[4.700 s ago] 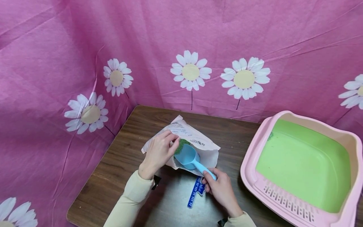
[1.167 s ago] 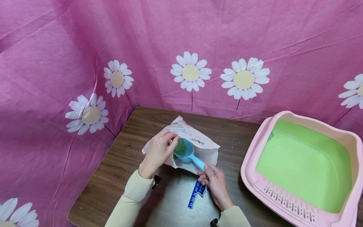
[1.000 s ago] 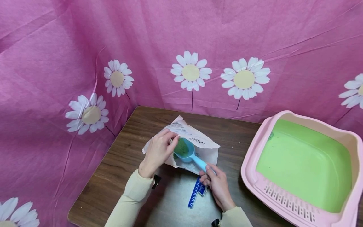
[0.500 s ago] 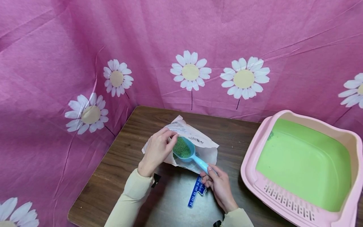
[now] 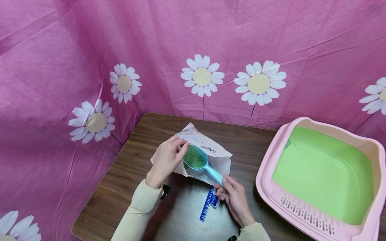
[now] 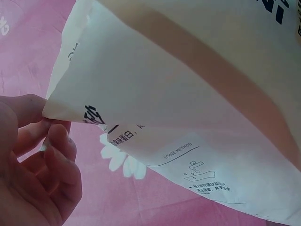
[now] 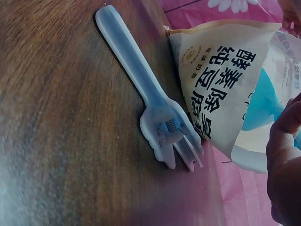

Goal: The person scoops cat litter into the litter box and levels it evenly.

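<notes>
A white cat litter bag point(image 5: 211, 144) lies on its side on the table, its torn mouth facing me. My left hand point(image 5: 167, 157) pinches the upper edge of that mouth; the left wrist view shows thumb and finger on the bag's corner point(image 6: 66, 103). With my right hand point(image 5: 236, 197) I grip the handle of a light-blue scoop point(image 5: 213, 173). Its bowl, full of green granules point(image 5: 194, 158), sits inside the mouth, partly hidden by my left fingers. In the right wrist view the scoop's blue bowl point(image 7: 264, 103) shows within the bag point(image 7: 221, 61).
A blue sealing clip point(image 5: 206, 205) lies on the wooden table point(image 5: 114, 187), just beside and below my right hand. To the right stands a pink litter box point(image 5: 265, 177) with a green inside and a few green specks. A pink flowered curtain point(image 5: 163, 43) hangs behind the table.
The scoop's bowl, seen without granules at first, has gone deeper into the bag and now holds a heap of green granules, levelled. My left hand has stayed on the bag's edge.
</notes>
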`<state>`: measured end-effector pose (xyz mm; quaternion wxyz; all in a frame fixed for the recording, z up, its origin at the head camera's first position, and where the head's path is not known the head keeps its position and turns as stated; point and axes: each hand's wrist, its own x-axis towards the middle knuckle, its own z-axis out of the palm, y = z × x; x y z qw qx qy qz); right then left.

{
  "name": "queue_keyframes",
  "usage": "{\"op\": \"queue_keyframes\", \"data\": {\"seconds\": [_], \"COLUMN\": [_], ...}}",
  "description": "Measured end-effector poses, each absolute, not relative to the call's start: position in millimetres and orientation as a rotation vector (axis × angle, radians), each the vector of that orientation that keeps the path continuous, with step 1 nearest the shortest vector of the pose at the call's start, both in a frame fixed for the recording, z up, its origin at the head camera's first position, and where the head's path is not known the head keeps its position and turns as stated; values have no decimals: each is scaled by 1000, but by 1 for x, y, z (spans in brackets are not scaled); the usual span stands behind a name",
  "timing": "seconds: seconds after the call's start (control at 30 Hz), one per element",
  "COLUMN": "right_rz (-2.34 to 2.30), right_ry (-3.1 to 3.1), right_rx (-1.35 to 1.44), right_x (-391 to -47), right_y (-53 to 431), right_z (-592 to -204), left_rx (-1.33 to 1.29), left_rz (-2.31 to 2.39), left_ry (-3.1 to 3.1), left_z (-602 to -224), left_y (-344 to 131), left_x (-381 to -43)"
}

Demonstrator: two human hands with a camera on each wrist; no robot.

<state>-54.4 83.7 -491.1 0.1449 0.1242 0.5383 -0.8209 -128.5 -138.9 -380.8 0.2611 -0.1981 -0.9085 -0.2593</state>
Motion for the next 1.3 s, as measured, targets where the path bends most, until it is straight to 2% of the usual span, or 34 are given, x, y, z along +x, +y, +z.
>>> {"op": "queue_keyframes", "data": {"seconds": [0.43,1.3], "right_rz": [-2370,-2403], "right_ry": [1565,1705], "right_rx": [341,281], "right_x": [-53,-41], "right_y": [90,113], "right_z": [-492,-468], "left_rx": [-537,-565], "left_rz": [-708,-694], "left_ry": [-2470,-2454], "left_z": [-381,-386], "left_y": [-138,-132], "left_x": [-128,-126]}}
